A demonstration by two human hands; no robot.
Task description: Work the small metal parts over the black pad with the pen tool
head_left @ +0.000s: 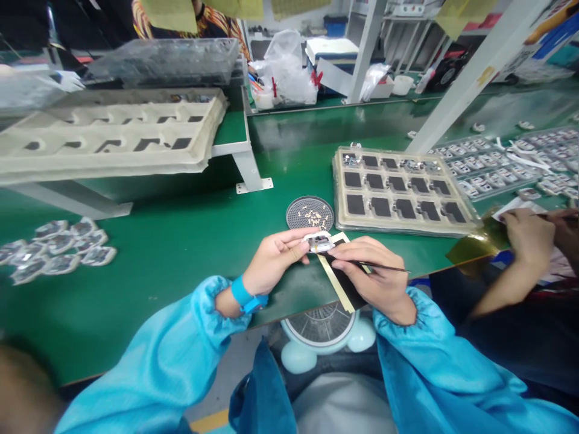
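Observation:
Between the fingers and thumb of my left hand (pixel 275 259) is a small white-rimmed device housing (pixel 319 242) with silvery parts inside. My right hand (pixel 377 274) is closed around a thin dark pair of tweezers (pixel 384 266), or a similar slim tool, whose tip reaches the housing's lower edge. Under my right hand lies a black sheet with cream-coloured strips (pixel 337 283) along its sides. Just beyond the housing sits a round grey perforated dish (pixel 296 214) with many tiny pale pieces (pixel 314 215) in it.
A compartment tray (pixel 384 226) stands right of the dish. Several similar housings (pixel 58 244) lie at the left on the green table (pixel 172 259). A raised shelf holds a moulded tray (pixel 136 160). At the right, a co-worker's hands (pixel 527 235) are near amber film (pixel 470 246).

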